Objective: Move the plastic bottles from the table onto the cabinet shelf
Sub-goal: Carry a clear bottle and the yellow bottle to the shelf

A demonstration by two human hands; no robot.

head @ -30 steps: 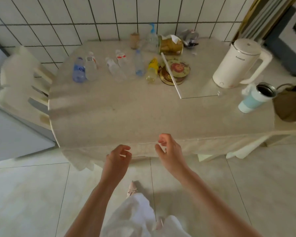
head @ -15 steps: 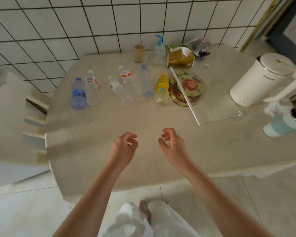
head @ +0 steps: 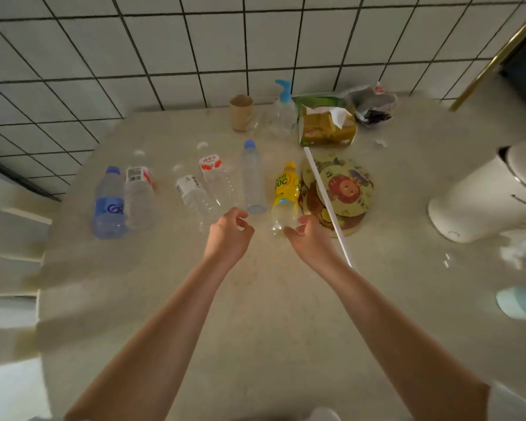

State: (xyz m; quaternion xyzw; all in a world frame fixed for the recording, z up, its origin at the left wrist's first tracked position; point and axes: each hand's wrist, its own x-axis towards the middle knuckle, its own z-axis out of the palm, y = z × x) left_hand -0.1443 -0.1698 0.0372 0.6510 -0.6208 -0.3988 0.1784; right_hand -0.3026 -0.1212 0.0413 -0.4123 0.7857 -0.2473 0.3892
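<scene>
Both hands reach out over the table [head: 255, 299], empty, fingers loosely curled and parted. The left hand [head: 229, 235] hovers just before the base of the blue-capped clear bottle [head: 252, 177]; the right hand [head: 308, 238] sits at the base of the yellow-labelled bottle [head: 284, 192], fingertips just beside it, and contact cannot be made out.

Six plastic bottles lie or stand in a loose row across the table beyond the hands. From the person's left: a blue-labelled bottle [head: 108, 205], touching a clear bottle with a red and white label [head: 138, 192]; then a white-capped clear bottle [head: 193, 196] beside a red-labelled bottle [head: 214, 174]; then the two nearest the hands.

Just right of the yellow one lies a round cartoon tin lid [head: 343, 189], crossed by a white strip [head: 328, 205]. Further back stand one cardboard tube [head: 240, 112], one pump bottle [head: 283, 110], one tissue pack [head: 327, 126] and one crumpled bag [head: 372, 104], against the tiled wall [head: 164, 41].

A white electric kettle [head: 486, 192] is cut off at the right edge, as is a pale blue cup [head: 520, 302]. The left margin is smeared by blur and unreadable.
</scene>
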